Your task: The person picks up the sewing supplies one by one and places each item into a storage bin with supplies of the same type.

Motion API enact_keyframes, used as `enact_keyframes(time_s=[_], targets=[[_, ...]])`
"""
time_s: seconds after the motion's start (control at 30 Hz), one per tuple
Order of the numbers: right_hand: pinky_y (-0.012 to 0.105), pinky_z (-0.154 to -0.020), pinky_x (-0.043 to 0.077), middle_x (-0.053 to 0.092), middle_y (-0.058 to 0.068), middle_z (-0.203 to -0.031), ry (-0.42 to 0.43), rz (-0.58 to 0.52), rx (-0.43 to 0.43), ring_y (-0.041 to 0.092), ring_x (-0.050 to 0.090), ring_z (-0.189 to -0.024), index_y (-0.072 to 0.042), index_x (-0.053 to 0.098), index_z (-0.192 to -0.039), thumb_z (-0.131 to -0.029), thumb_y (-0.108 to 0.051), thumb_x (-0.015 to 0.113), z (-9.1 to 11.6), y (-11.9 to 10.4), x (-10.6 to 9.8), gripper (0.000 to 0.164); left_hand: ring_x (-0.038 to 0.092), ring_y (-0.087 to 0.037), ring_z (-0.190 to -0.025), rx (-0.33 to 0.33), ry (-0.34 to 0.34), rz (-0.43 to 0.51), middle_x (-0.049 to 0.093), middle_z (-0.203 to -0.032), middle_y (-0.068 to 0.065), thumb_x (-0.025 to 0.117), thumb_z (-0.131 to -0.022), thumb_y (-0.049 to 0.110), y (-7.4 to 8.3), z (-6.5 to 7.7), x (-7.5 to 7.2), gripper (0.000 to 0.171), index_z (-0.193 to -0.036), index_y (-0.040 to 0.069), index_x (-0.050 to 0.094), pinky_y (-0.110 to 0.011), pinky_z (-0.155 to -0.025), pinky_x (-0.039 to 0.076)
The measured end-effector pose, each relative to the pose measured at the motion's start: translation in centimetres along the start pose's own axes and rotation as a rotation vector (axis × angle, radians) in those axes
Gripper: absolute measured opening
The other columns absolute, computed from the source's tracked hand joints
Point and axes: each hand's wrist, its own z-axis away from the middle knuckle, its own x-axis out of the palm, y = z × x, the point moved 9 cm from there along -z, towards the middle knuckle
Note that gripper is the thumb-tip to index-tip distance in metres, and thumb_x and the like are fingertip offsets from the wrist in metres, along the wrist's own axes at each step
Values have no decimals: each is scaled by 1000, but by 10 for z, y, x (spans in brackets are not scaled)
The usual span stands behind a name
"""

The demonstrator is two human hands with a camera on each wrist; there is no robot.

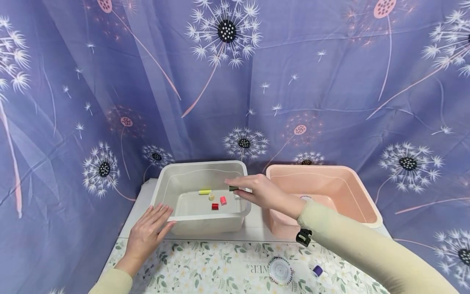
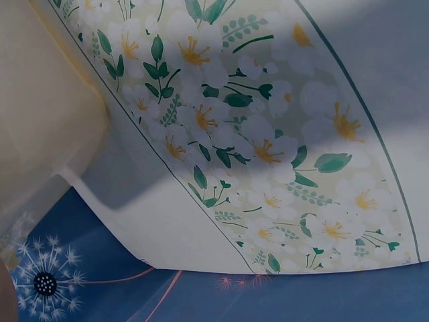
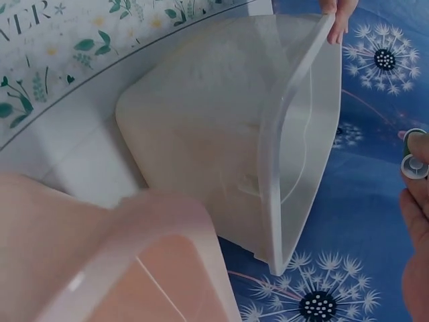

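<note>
Over the right side of the grey bin (image 1: 205, 224), my right hand (image 1: 265, 192) pinches a dark green thread spool (image 1: 233, 188) between thumb and fingers. The spool's white end (image 3: 415, 167) shows at the edge of the right wrist view. My left hand (image 1: 148, 229) rests on the bin's front left rim with its fingers extended. On the bin's floor lie a yellow spool (image 1: 205, 192), a cream spool (image 1: 211, 196), a pink spool (image 1: 223, 200) and a red spool (image 1: 215, 206). A whitish spool (image 1: 236, 197) sits below my right hand, partly covered.
To the right stands a pink bin (image 1: 358, 192), with a round item partly hidden behind my right forearm. In front, a pin wheel (image 1: 280, 270) and a purple spool (image 1: 317, 270) lie on the floral cloth (image 1: 205, 265). A dandelion-print curtain (image 1: 286, 81) hangs behind both bins.
</note>
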Motion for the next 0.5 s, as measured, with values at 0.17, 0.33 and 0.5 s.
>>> enact_keyframes(time_s=[0.17,0.33,0.5], targets=[[34,-101,62,76,11,-130,-28,24,15,27,76,-116,-2,74,-133,-95,-2,80,-9,8,2,38,75,-42,-111,-4,-8,-3,78,-121,-18,43,-112,58,0,0,0,68,-120,2,80,-30,-133,26],[35,-99,64,77,10,-129,-55,48,18,25,76,-115,-3,74,-133,-96,-1,79,-16,14,4,38,75,-43,-111,-8,-24,-11,77,-121,-19,41,-112,59,0,0,1,70,-120,1,80,-29,-133,23],[34,-95,65,76,10,-129,-99,77,33,23,77,-113,-5,73,-136,-98,-3,78,-23,20,9,39,75,-43,-110,-9,-28,-14,78,-119,-20,40,-112,59,1,-1,1,70,-120,1,80,-30,-133,25]])
